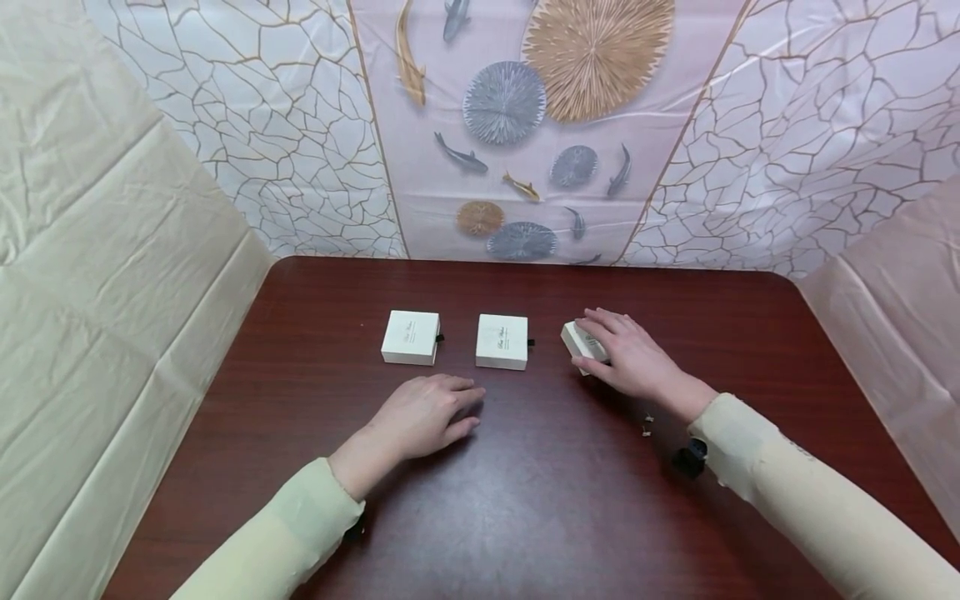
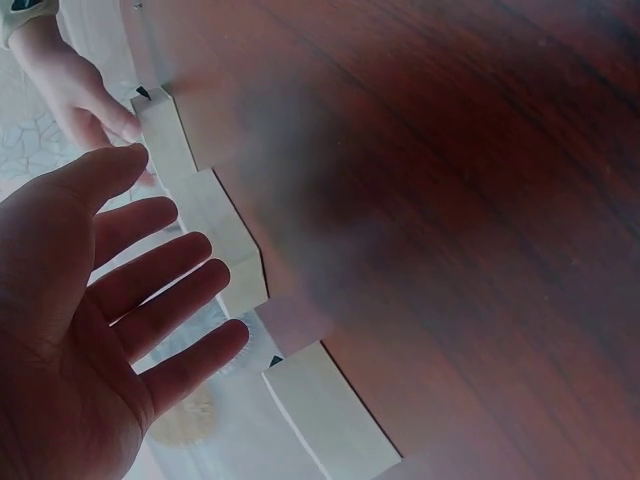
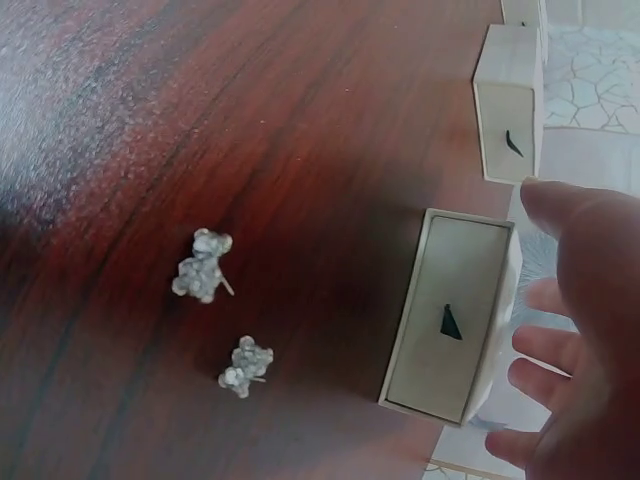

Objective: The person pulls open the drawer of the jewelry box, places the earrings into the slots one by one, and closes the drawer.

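Note:
Three small white drawer boxes with black pull tabs lie in a row: the left box (image 1: 409,337), the middle box (image 1: 502,342) and the right box (image 1: 576,343). My right hand (image 1: 630,354) is spread over the right box, its thumb and fingers loosely bent; contact is hard to tell. In the right wrist view this box (image 3: 450,318) shows its front and tab. Two sparkly bear-shaped stud earrings, one (image 3: 203,266) beside the other (image 3: 246,367), lie before it. My left hand (image 1: 427,415) holds nothing, fingers relaxed, nearest the left and middle boxes.
The dark red-brown wooden table (image 1: 510,517) is glossy. Behind it hangs a patterned cloth (image 1: 480,150) with fish and round leaf prints. Pale cloth walls (image 1: 112,292) flank the sides.

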Tool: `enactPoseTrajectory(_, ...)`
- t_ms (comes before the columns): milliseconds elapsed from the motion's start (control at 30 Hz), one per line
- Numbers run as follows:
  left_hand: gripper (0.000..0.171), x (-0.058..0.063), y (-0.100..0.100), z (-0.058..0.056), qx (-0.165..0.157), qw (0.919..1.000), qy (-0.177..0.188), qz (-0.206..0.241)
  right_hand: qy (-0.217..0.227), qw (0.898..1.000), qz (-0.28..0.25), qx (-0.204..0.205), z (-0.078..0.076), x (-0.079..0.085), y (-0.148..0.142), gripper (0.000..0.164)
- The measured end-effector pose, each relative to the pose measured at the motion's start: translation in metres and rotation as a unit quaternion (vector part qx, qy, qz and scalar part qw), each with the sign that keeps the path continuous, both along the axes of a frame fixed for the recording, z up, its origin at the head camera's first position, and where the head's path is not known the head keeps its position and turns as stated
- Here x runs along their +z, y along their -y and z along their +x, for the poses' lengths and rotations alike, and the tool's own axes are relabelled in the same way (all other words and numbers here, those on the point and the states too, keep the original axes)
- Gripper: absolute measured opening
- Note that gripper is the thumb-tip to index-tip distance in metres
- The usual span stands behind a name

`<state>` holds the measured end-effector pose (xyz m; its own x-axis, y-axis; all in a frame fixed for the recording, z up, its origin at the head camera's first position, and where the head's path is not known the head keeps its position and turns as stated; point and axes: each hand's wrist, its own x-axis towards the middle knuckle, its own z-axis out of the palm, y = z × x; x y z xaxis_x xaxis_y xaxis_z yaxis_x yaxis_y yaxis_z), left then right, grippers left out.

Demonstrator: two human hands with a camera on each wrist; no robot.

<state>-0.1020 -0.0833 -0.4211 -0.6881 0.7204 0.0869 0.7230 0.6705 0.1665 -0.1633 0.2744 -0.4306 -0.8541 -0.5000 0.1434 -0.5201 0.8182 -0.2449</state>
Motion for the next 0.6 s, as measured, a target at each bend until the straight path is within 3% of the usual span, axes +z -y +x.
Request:
enactPoseTrajectory(200,0.040,0.001,-0.003,-0.004,-0.015,0.9998,-0.010,-0.002,0.011,1.000,0.000,0.009,0.001,-0.004,-0.003,0.061)
enactPoseTrajectory(600,0.040,0.004,-0.011,-0.009,-0.030,0.9995,-0.008,-0.002,-0.038,0.994,0.014,0.101,0.001,-0.006,-0.015,0.058)
